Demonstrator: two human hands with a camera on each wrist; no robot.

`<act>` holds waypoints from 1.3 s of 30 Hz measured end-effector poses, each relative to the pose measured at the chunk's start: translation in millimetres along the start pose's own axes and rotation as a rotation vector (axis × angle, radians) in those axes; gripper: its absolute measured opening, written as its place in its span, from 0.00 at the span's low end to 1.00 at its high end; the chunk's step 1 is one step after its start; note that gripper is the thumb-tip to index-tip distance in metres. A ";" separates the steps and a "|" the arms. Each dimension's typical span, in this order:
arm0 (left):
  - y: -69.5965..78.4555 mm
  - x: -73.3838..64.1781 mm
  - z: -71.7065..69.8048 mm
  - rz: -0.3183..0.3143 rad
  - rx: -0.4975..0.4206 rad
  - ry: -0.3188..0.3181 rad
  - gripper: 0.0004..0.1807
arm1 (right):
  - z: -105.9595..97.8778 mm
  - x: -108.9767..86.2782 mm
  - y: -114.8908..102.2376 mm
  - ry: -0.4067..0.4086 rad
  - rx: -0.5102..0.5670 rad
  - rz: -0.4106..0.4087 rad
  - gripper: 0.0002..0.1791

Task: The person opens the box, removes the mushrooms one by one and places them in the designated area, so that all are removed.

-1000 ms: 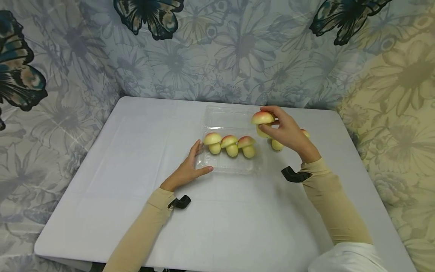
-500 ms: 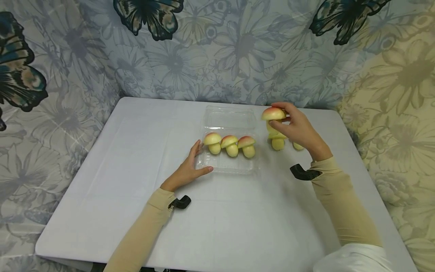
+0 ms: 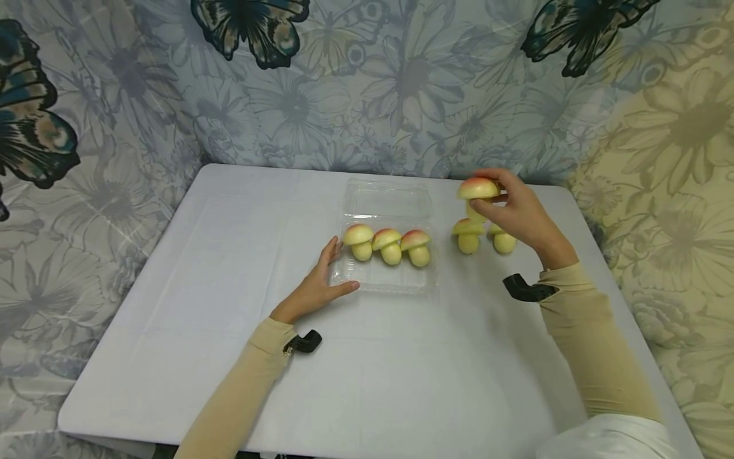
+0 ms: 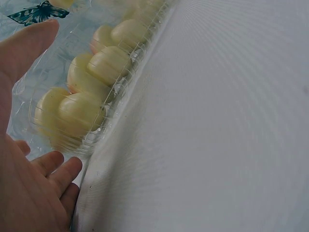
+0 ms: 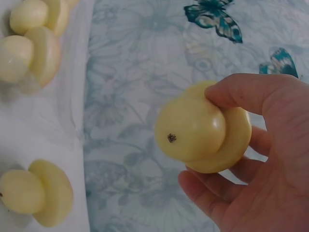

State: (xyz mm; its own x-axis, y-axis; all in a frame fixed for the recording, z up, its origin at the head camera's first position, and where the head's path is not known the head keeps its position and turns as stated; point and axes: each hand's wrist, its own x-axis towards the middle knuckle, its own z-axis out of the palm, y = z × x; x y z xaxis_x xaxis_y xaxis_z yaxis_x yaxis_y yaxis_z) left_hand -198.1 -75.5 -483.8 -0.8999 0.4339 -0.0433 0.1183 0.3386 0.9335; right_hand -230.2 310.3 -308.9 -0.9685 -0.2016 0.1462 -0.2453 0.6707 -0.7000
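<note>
My right hand (image 3: 524, 217) pinches a yellow toy mushroom (image 3: 478, 189) with a red-tinged cap, held above the table's back right. In the right wrist view, thumb and fingers hold that mushroom (image 5: 190, 128) with its stem end facing the camera. Two more mushrooms, one on the left (image 3: 468, 237) and one on the right (image 3: 504, 241), stand below it on the table. My left hand (image 3: 312, 293) lies at the left side of a clear plastic box (image 3: 384, 280), fingers and thumb spread along its wall. Inside, three mushrooms (image 3: 387, 246) stand in a row.
The box's clear lid (image 3: 388, 199) is folded back toward the far edge. A white cloth covers the table (image 3: 367, 382). Patterned fabric (image 3: 413, 95) with butterflies hangs behind and at both sides.
My right hand has moved right with the mushroom, away from the box. The two table mushrooms, partly covered by the hand before, now show more fully. My left hand stays put.
</note>
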 end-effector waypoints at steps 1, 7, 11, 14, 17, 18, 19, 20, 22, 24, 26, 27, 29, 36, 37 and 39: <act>-0.1 0.0 0.0 0.000 -0.001 0.000 0.65 | -1.3 -0.4 0.7 0.004 -0.003 0.001 0.30; -1.3 0.2 0.0 0.002 -0.004 -0.002 0.66 | -6.6 -1.6 4.8 0.013 -0.015 0.027 0.32; -0.8 -0.1 -0.4 0.001 -0.010 -0.002 0.66 | -8.5 -1.5 7.6 0.020 -0.014 0.032 0.32; -0.6 0.0 -0.8 -0.001 -0.010 0.000 0.66 | -10.2 -1.8 9.8 0.028 -0.025 0.034 0.32; -0.8 0.0 -0.9 -0.004 -0.008 0.003 0.65 | -12.7 -3.0 12.9 0.027 -0.032 0.045 0.33; -1.0 0.0 -0.8 -0.004 -0.006 0.002 0.65 | -13.7 -3.8 14.1 0.025 -0.033 0.052 0.33; -1.0 -0.1 -0.7 -0.005 -0.006 0.001 0.65 | -14.6 -4.6 15.2 0.026 -0.033 0.058 0.33; -0.9 -0.3 -0.6 -0.005 -0.006 0.000 0.65 | -15.7 -5.3 16.6 0.027 -0.037 0.064 0.33; -0.3 -0.8 -0.4 -0.007 -0.006 -0.004 0.65 | -18.0 -6.5 19.7 0.028 -0.039 0.083 0.33; 0.2 -1.0 -0.3 -0.007 -0.007 -0.006 0.65 | -20.6 -7.2 22.4 0.033 -0.041 0.103 0.34; 0.8 -1.3 -0.5 -0.010 -0.007 -0.003 0.65 | -23.2 -7.6 25.0 0.040 -0.045 0.120 0.34; 0.7 -1.3 -0.5 -0.010 -0.007 -0.004 0.65 | -24.6 -7.8 26.3 0.043 -0.047 0.129 0.34; 0.8 -1.2 -0.5 -0.010 -0.003 -0.003 0.64 | -27.3 -8.5 28.5 0.055 -0.055 0.142 0.34; -0.3 -0.6 -0.4 -0.014 -0.004 -0.006 0.65 | -37.0 -10.2 40.4 0.073 -0.079 0.152 0.34; -0.4 -0.6 -0.5 -0.016 -0.004 -0.006 0.65 | -38.3 -10.5 42.4 0.070 -0.070 0.154 0.33; -0.2 -0.9 -0.7 -0.017 -0.005 -0.006 0.65 | -40.6 -11.5 46.1 0.066 -0.073 0.167 0.33</act>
State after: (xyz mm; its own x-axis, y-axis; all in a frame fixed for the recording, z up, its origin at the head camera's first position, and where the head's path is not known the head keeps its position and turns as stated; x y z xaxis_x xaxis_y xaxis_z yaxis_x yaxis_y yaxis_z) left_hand -197.6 -76.5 -483.7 -0.8992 0.4332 -0.0611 0.1012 0.3419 0.9343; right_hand -232.2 372.5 -314.5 -0.9961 -0.0376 0.0799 -0.0815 0.7414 -0.6661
